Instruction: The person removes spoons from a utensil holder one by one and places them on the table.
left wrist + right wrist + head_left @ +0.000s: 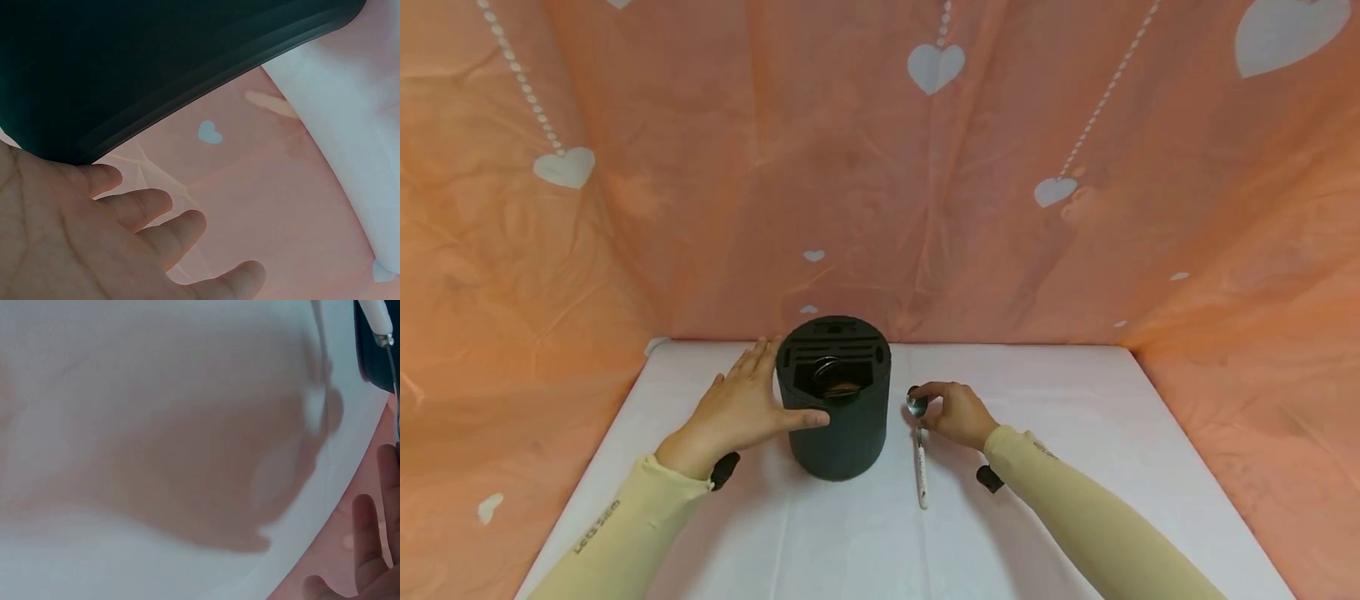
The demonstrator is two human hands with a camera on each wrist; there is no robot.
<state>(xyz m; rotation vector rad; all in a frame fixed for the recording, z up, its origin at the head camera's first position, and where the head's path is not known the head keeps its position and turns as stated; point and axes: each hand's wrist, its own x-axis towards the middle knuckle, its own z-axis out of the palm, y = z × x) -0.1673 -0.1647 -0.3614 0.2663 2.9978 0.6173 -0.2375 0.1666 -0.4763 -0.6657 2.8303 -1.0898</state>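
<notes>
At far left, a cream left sleeve (625, 537) with dark lettering is seen on the forearm. The left hand (741, 408) is placed against the holder (842, 437): grip spread, fingers laid along its left side, thumb set across the front. The holder, dark and round, is stood upright on the white-covered counter (1105, 392). Its top is cut with slots; in the large front compartment, shiny curved pieces (839, 389) are partly seen, kind cannot be told. Just right of the holder, and apart from it, is the spoon (922, 479), with its bowl pointed away from the person and its white patterned handle toward the person. The bowl end is pinched between thumb and finger by the grip of the right hand (961, 415). Whether the counter is touched by the spoon cannot be told. In the right wrist view, that hand is partly cropped. At far right, a cream right sleeve (1093, 521) is seen. Behind, a pink-orange cloth (865, 183) is hung, printed with white hearts.
</notes>
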